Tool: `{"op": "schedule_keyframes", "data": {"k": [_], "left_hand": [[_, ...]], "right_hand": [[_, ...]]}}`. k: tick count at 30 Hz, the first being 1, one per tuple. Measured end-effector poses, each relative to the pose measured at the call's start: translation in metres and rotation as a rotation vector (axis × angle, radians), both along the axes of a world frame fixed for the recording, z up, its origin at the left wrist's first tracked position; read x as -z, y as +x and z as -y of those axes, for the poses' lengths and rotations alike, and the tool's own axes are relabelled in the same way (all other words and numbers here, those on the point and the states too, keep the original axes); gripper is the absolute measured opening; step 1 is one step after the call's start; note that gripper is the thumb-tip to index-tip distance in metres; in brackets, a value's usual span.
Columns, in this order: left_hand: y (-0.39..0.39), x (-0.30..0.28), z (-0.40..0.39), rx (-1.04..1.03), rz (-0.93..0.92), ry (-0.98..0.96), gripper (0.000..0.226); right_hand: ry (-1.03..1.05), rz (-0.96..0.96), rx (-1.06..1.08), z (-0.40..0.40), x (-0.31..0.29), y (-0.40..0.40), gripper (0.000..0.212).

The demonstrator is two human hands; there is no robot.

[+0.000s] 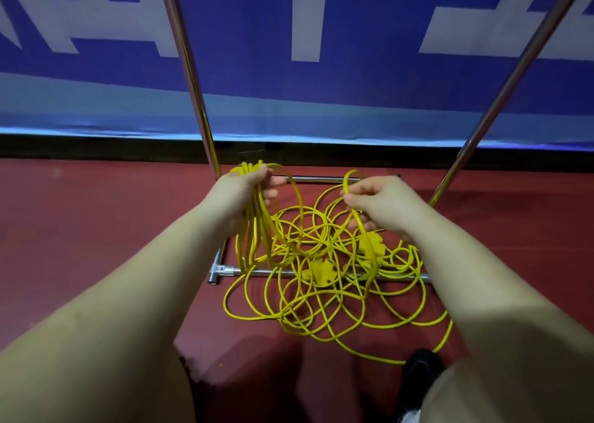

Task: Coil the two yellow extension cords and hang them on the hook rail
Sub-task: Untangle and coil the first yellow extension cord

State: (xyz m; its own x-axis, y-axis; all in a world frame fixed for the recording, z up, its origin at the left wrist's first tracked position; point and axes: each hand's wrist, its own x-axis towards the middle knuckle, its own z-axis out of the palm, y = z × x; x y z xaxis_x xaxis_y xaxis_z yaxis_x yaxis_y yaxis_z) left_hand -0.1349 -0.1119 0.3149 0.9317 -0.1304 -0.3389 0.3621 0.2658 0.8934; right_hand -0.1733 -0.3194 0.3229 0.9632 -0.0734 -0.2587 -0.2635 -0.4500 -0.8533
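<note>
Red floor (96, 229); left hand (244, 191) grips coiled yellow cord (254, 229).

The floor (96, 229) is dark red and runs back to a black strip along the foot of a blue and white wall. On it stands the base of a metal rack (321, 274), its front bar lying flat with a T-joint at the left end. A loose tangle of yellow cord (321, 313) sprawls over that bar and the floor in front of it, with two yellow socket blocks (318, 273) in it.
</note>
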Motion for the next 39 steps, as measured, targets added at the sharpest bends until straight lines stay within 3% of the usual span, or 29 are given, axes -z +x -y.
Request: {"op": "schedule_keyframes", "data": {"k": [3, 6, 11, 16, 22, 25, 29, 32, 36, 39], "left_hand": [[-0.003, -0.004, 0.004, 0.08, 0.018, 0.028, 0.019], [-0.006, -0.004, 0.007, 0.128, 0.006, 0.028, 0.018], [-0.012, -0.004, 0.015, 0.205, -0.035, 0.069, 0.019], [-0.017, 0.002, 0.028, 0.254, -0.052, 0.115, 0.018], [-0.017, 0.008, 0.038, 0.135, -0.076, 0.125, 0.024], [-0.016, 0.008, 0.039, 0.082, -0.048, 0.166, 0.024], [-0.008, 0.004, 0.036, -0.08, -0.049, 0.029, 0.022], [0.003, 0.003, 0.027, -0.186, -0.07, -0.143, 0.02], [0.015, 0.001, 0.008, -0.262, -0.089, -0.394, 0.026], [0.02, -0.002, -0.005, -0.356, -0.142, -0.435, 0.033]], "right_hand": [[-0.195, 0.05, -0.028, 0.001, 0.003, 0.001, 0.021], [-0.197, 0.094, -0.032, -0.001, 0.005, 0.002, 0.021], [0.139, 0.124, 0.126, -0.007, 0.005, 0.005, 0.007], [0.311, 0.019, 0.051, -0.02, 0.003, 0.005, 0.02], [0.24, 0.065, -0.088, -0.028, 0.001, -0.001, 0.022], [0.245, 0.106, -0.083, -0.031, 0.0, -0.004, 0.006], [0.223, -0.037, -0.208, -0.03, -0.005, -0.007, 0.014], [0.05, -0.184, -0.446, -0.023, -0.001, -0.01, 0.018], [-0.671, -0.382, -0.788, -0.007, 0.013, -0.012, 0.023], [-0.668, -0.388, -0.682, -0.002, 0.011, -0.011, 0.013]]}}
